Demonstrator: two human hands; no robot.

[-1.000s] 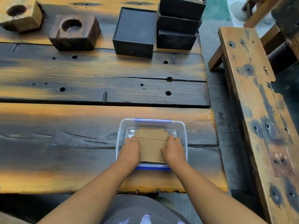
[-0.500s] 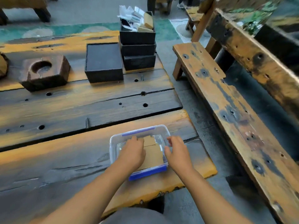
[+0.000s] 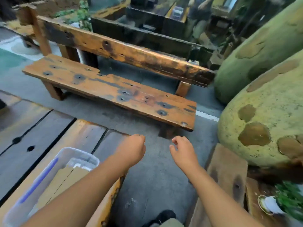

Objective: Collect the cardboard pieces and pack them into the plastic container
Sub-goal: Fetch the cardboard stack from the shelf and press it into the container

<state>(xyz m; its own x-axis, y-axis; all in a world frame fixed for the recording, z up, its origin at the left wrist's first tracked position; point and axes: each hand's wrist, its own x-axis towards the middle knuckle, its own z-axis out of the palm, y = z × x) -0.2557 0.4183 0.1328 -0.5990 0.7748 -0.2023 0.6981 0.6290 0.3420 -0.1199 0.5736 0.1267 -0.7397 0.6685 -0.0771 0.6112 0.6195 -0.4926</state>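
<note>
Our flat brown cardboard pieces [image 3: 65, 179] lie inside the clear plastic container with the blue-edged rim [image 3: 78, 154], which sits at the near edge of the dark and orange wooden plank table [image 3: 41, 128]. Our left hand [image 3: 132, 147] hovers past the table corner, loosely curled and holding nothing; our right hand [image 3: 182, 149] hangs over the grey floor, fingers half bent, also empty. We judge packing mostly done; next we need to find any remaining pieces, none visible here.

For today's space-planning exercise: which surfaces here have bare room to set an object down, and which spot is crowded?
Free: the bench seat, and the table planks beyond the plastic container. Crowded: the container, filled by cardboard pieces.
</note>
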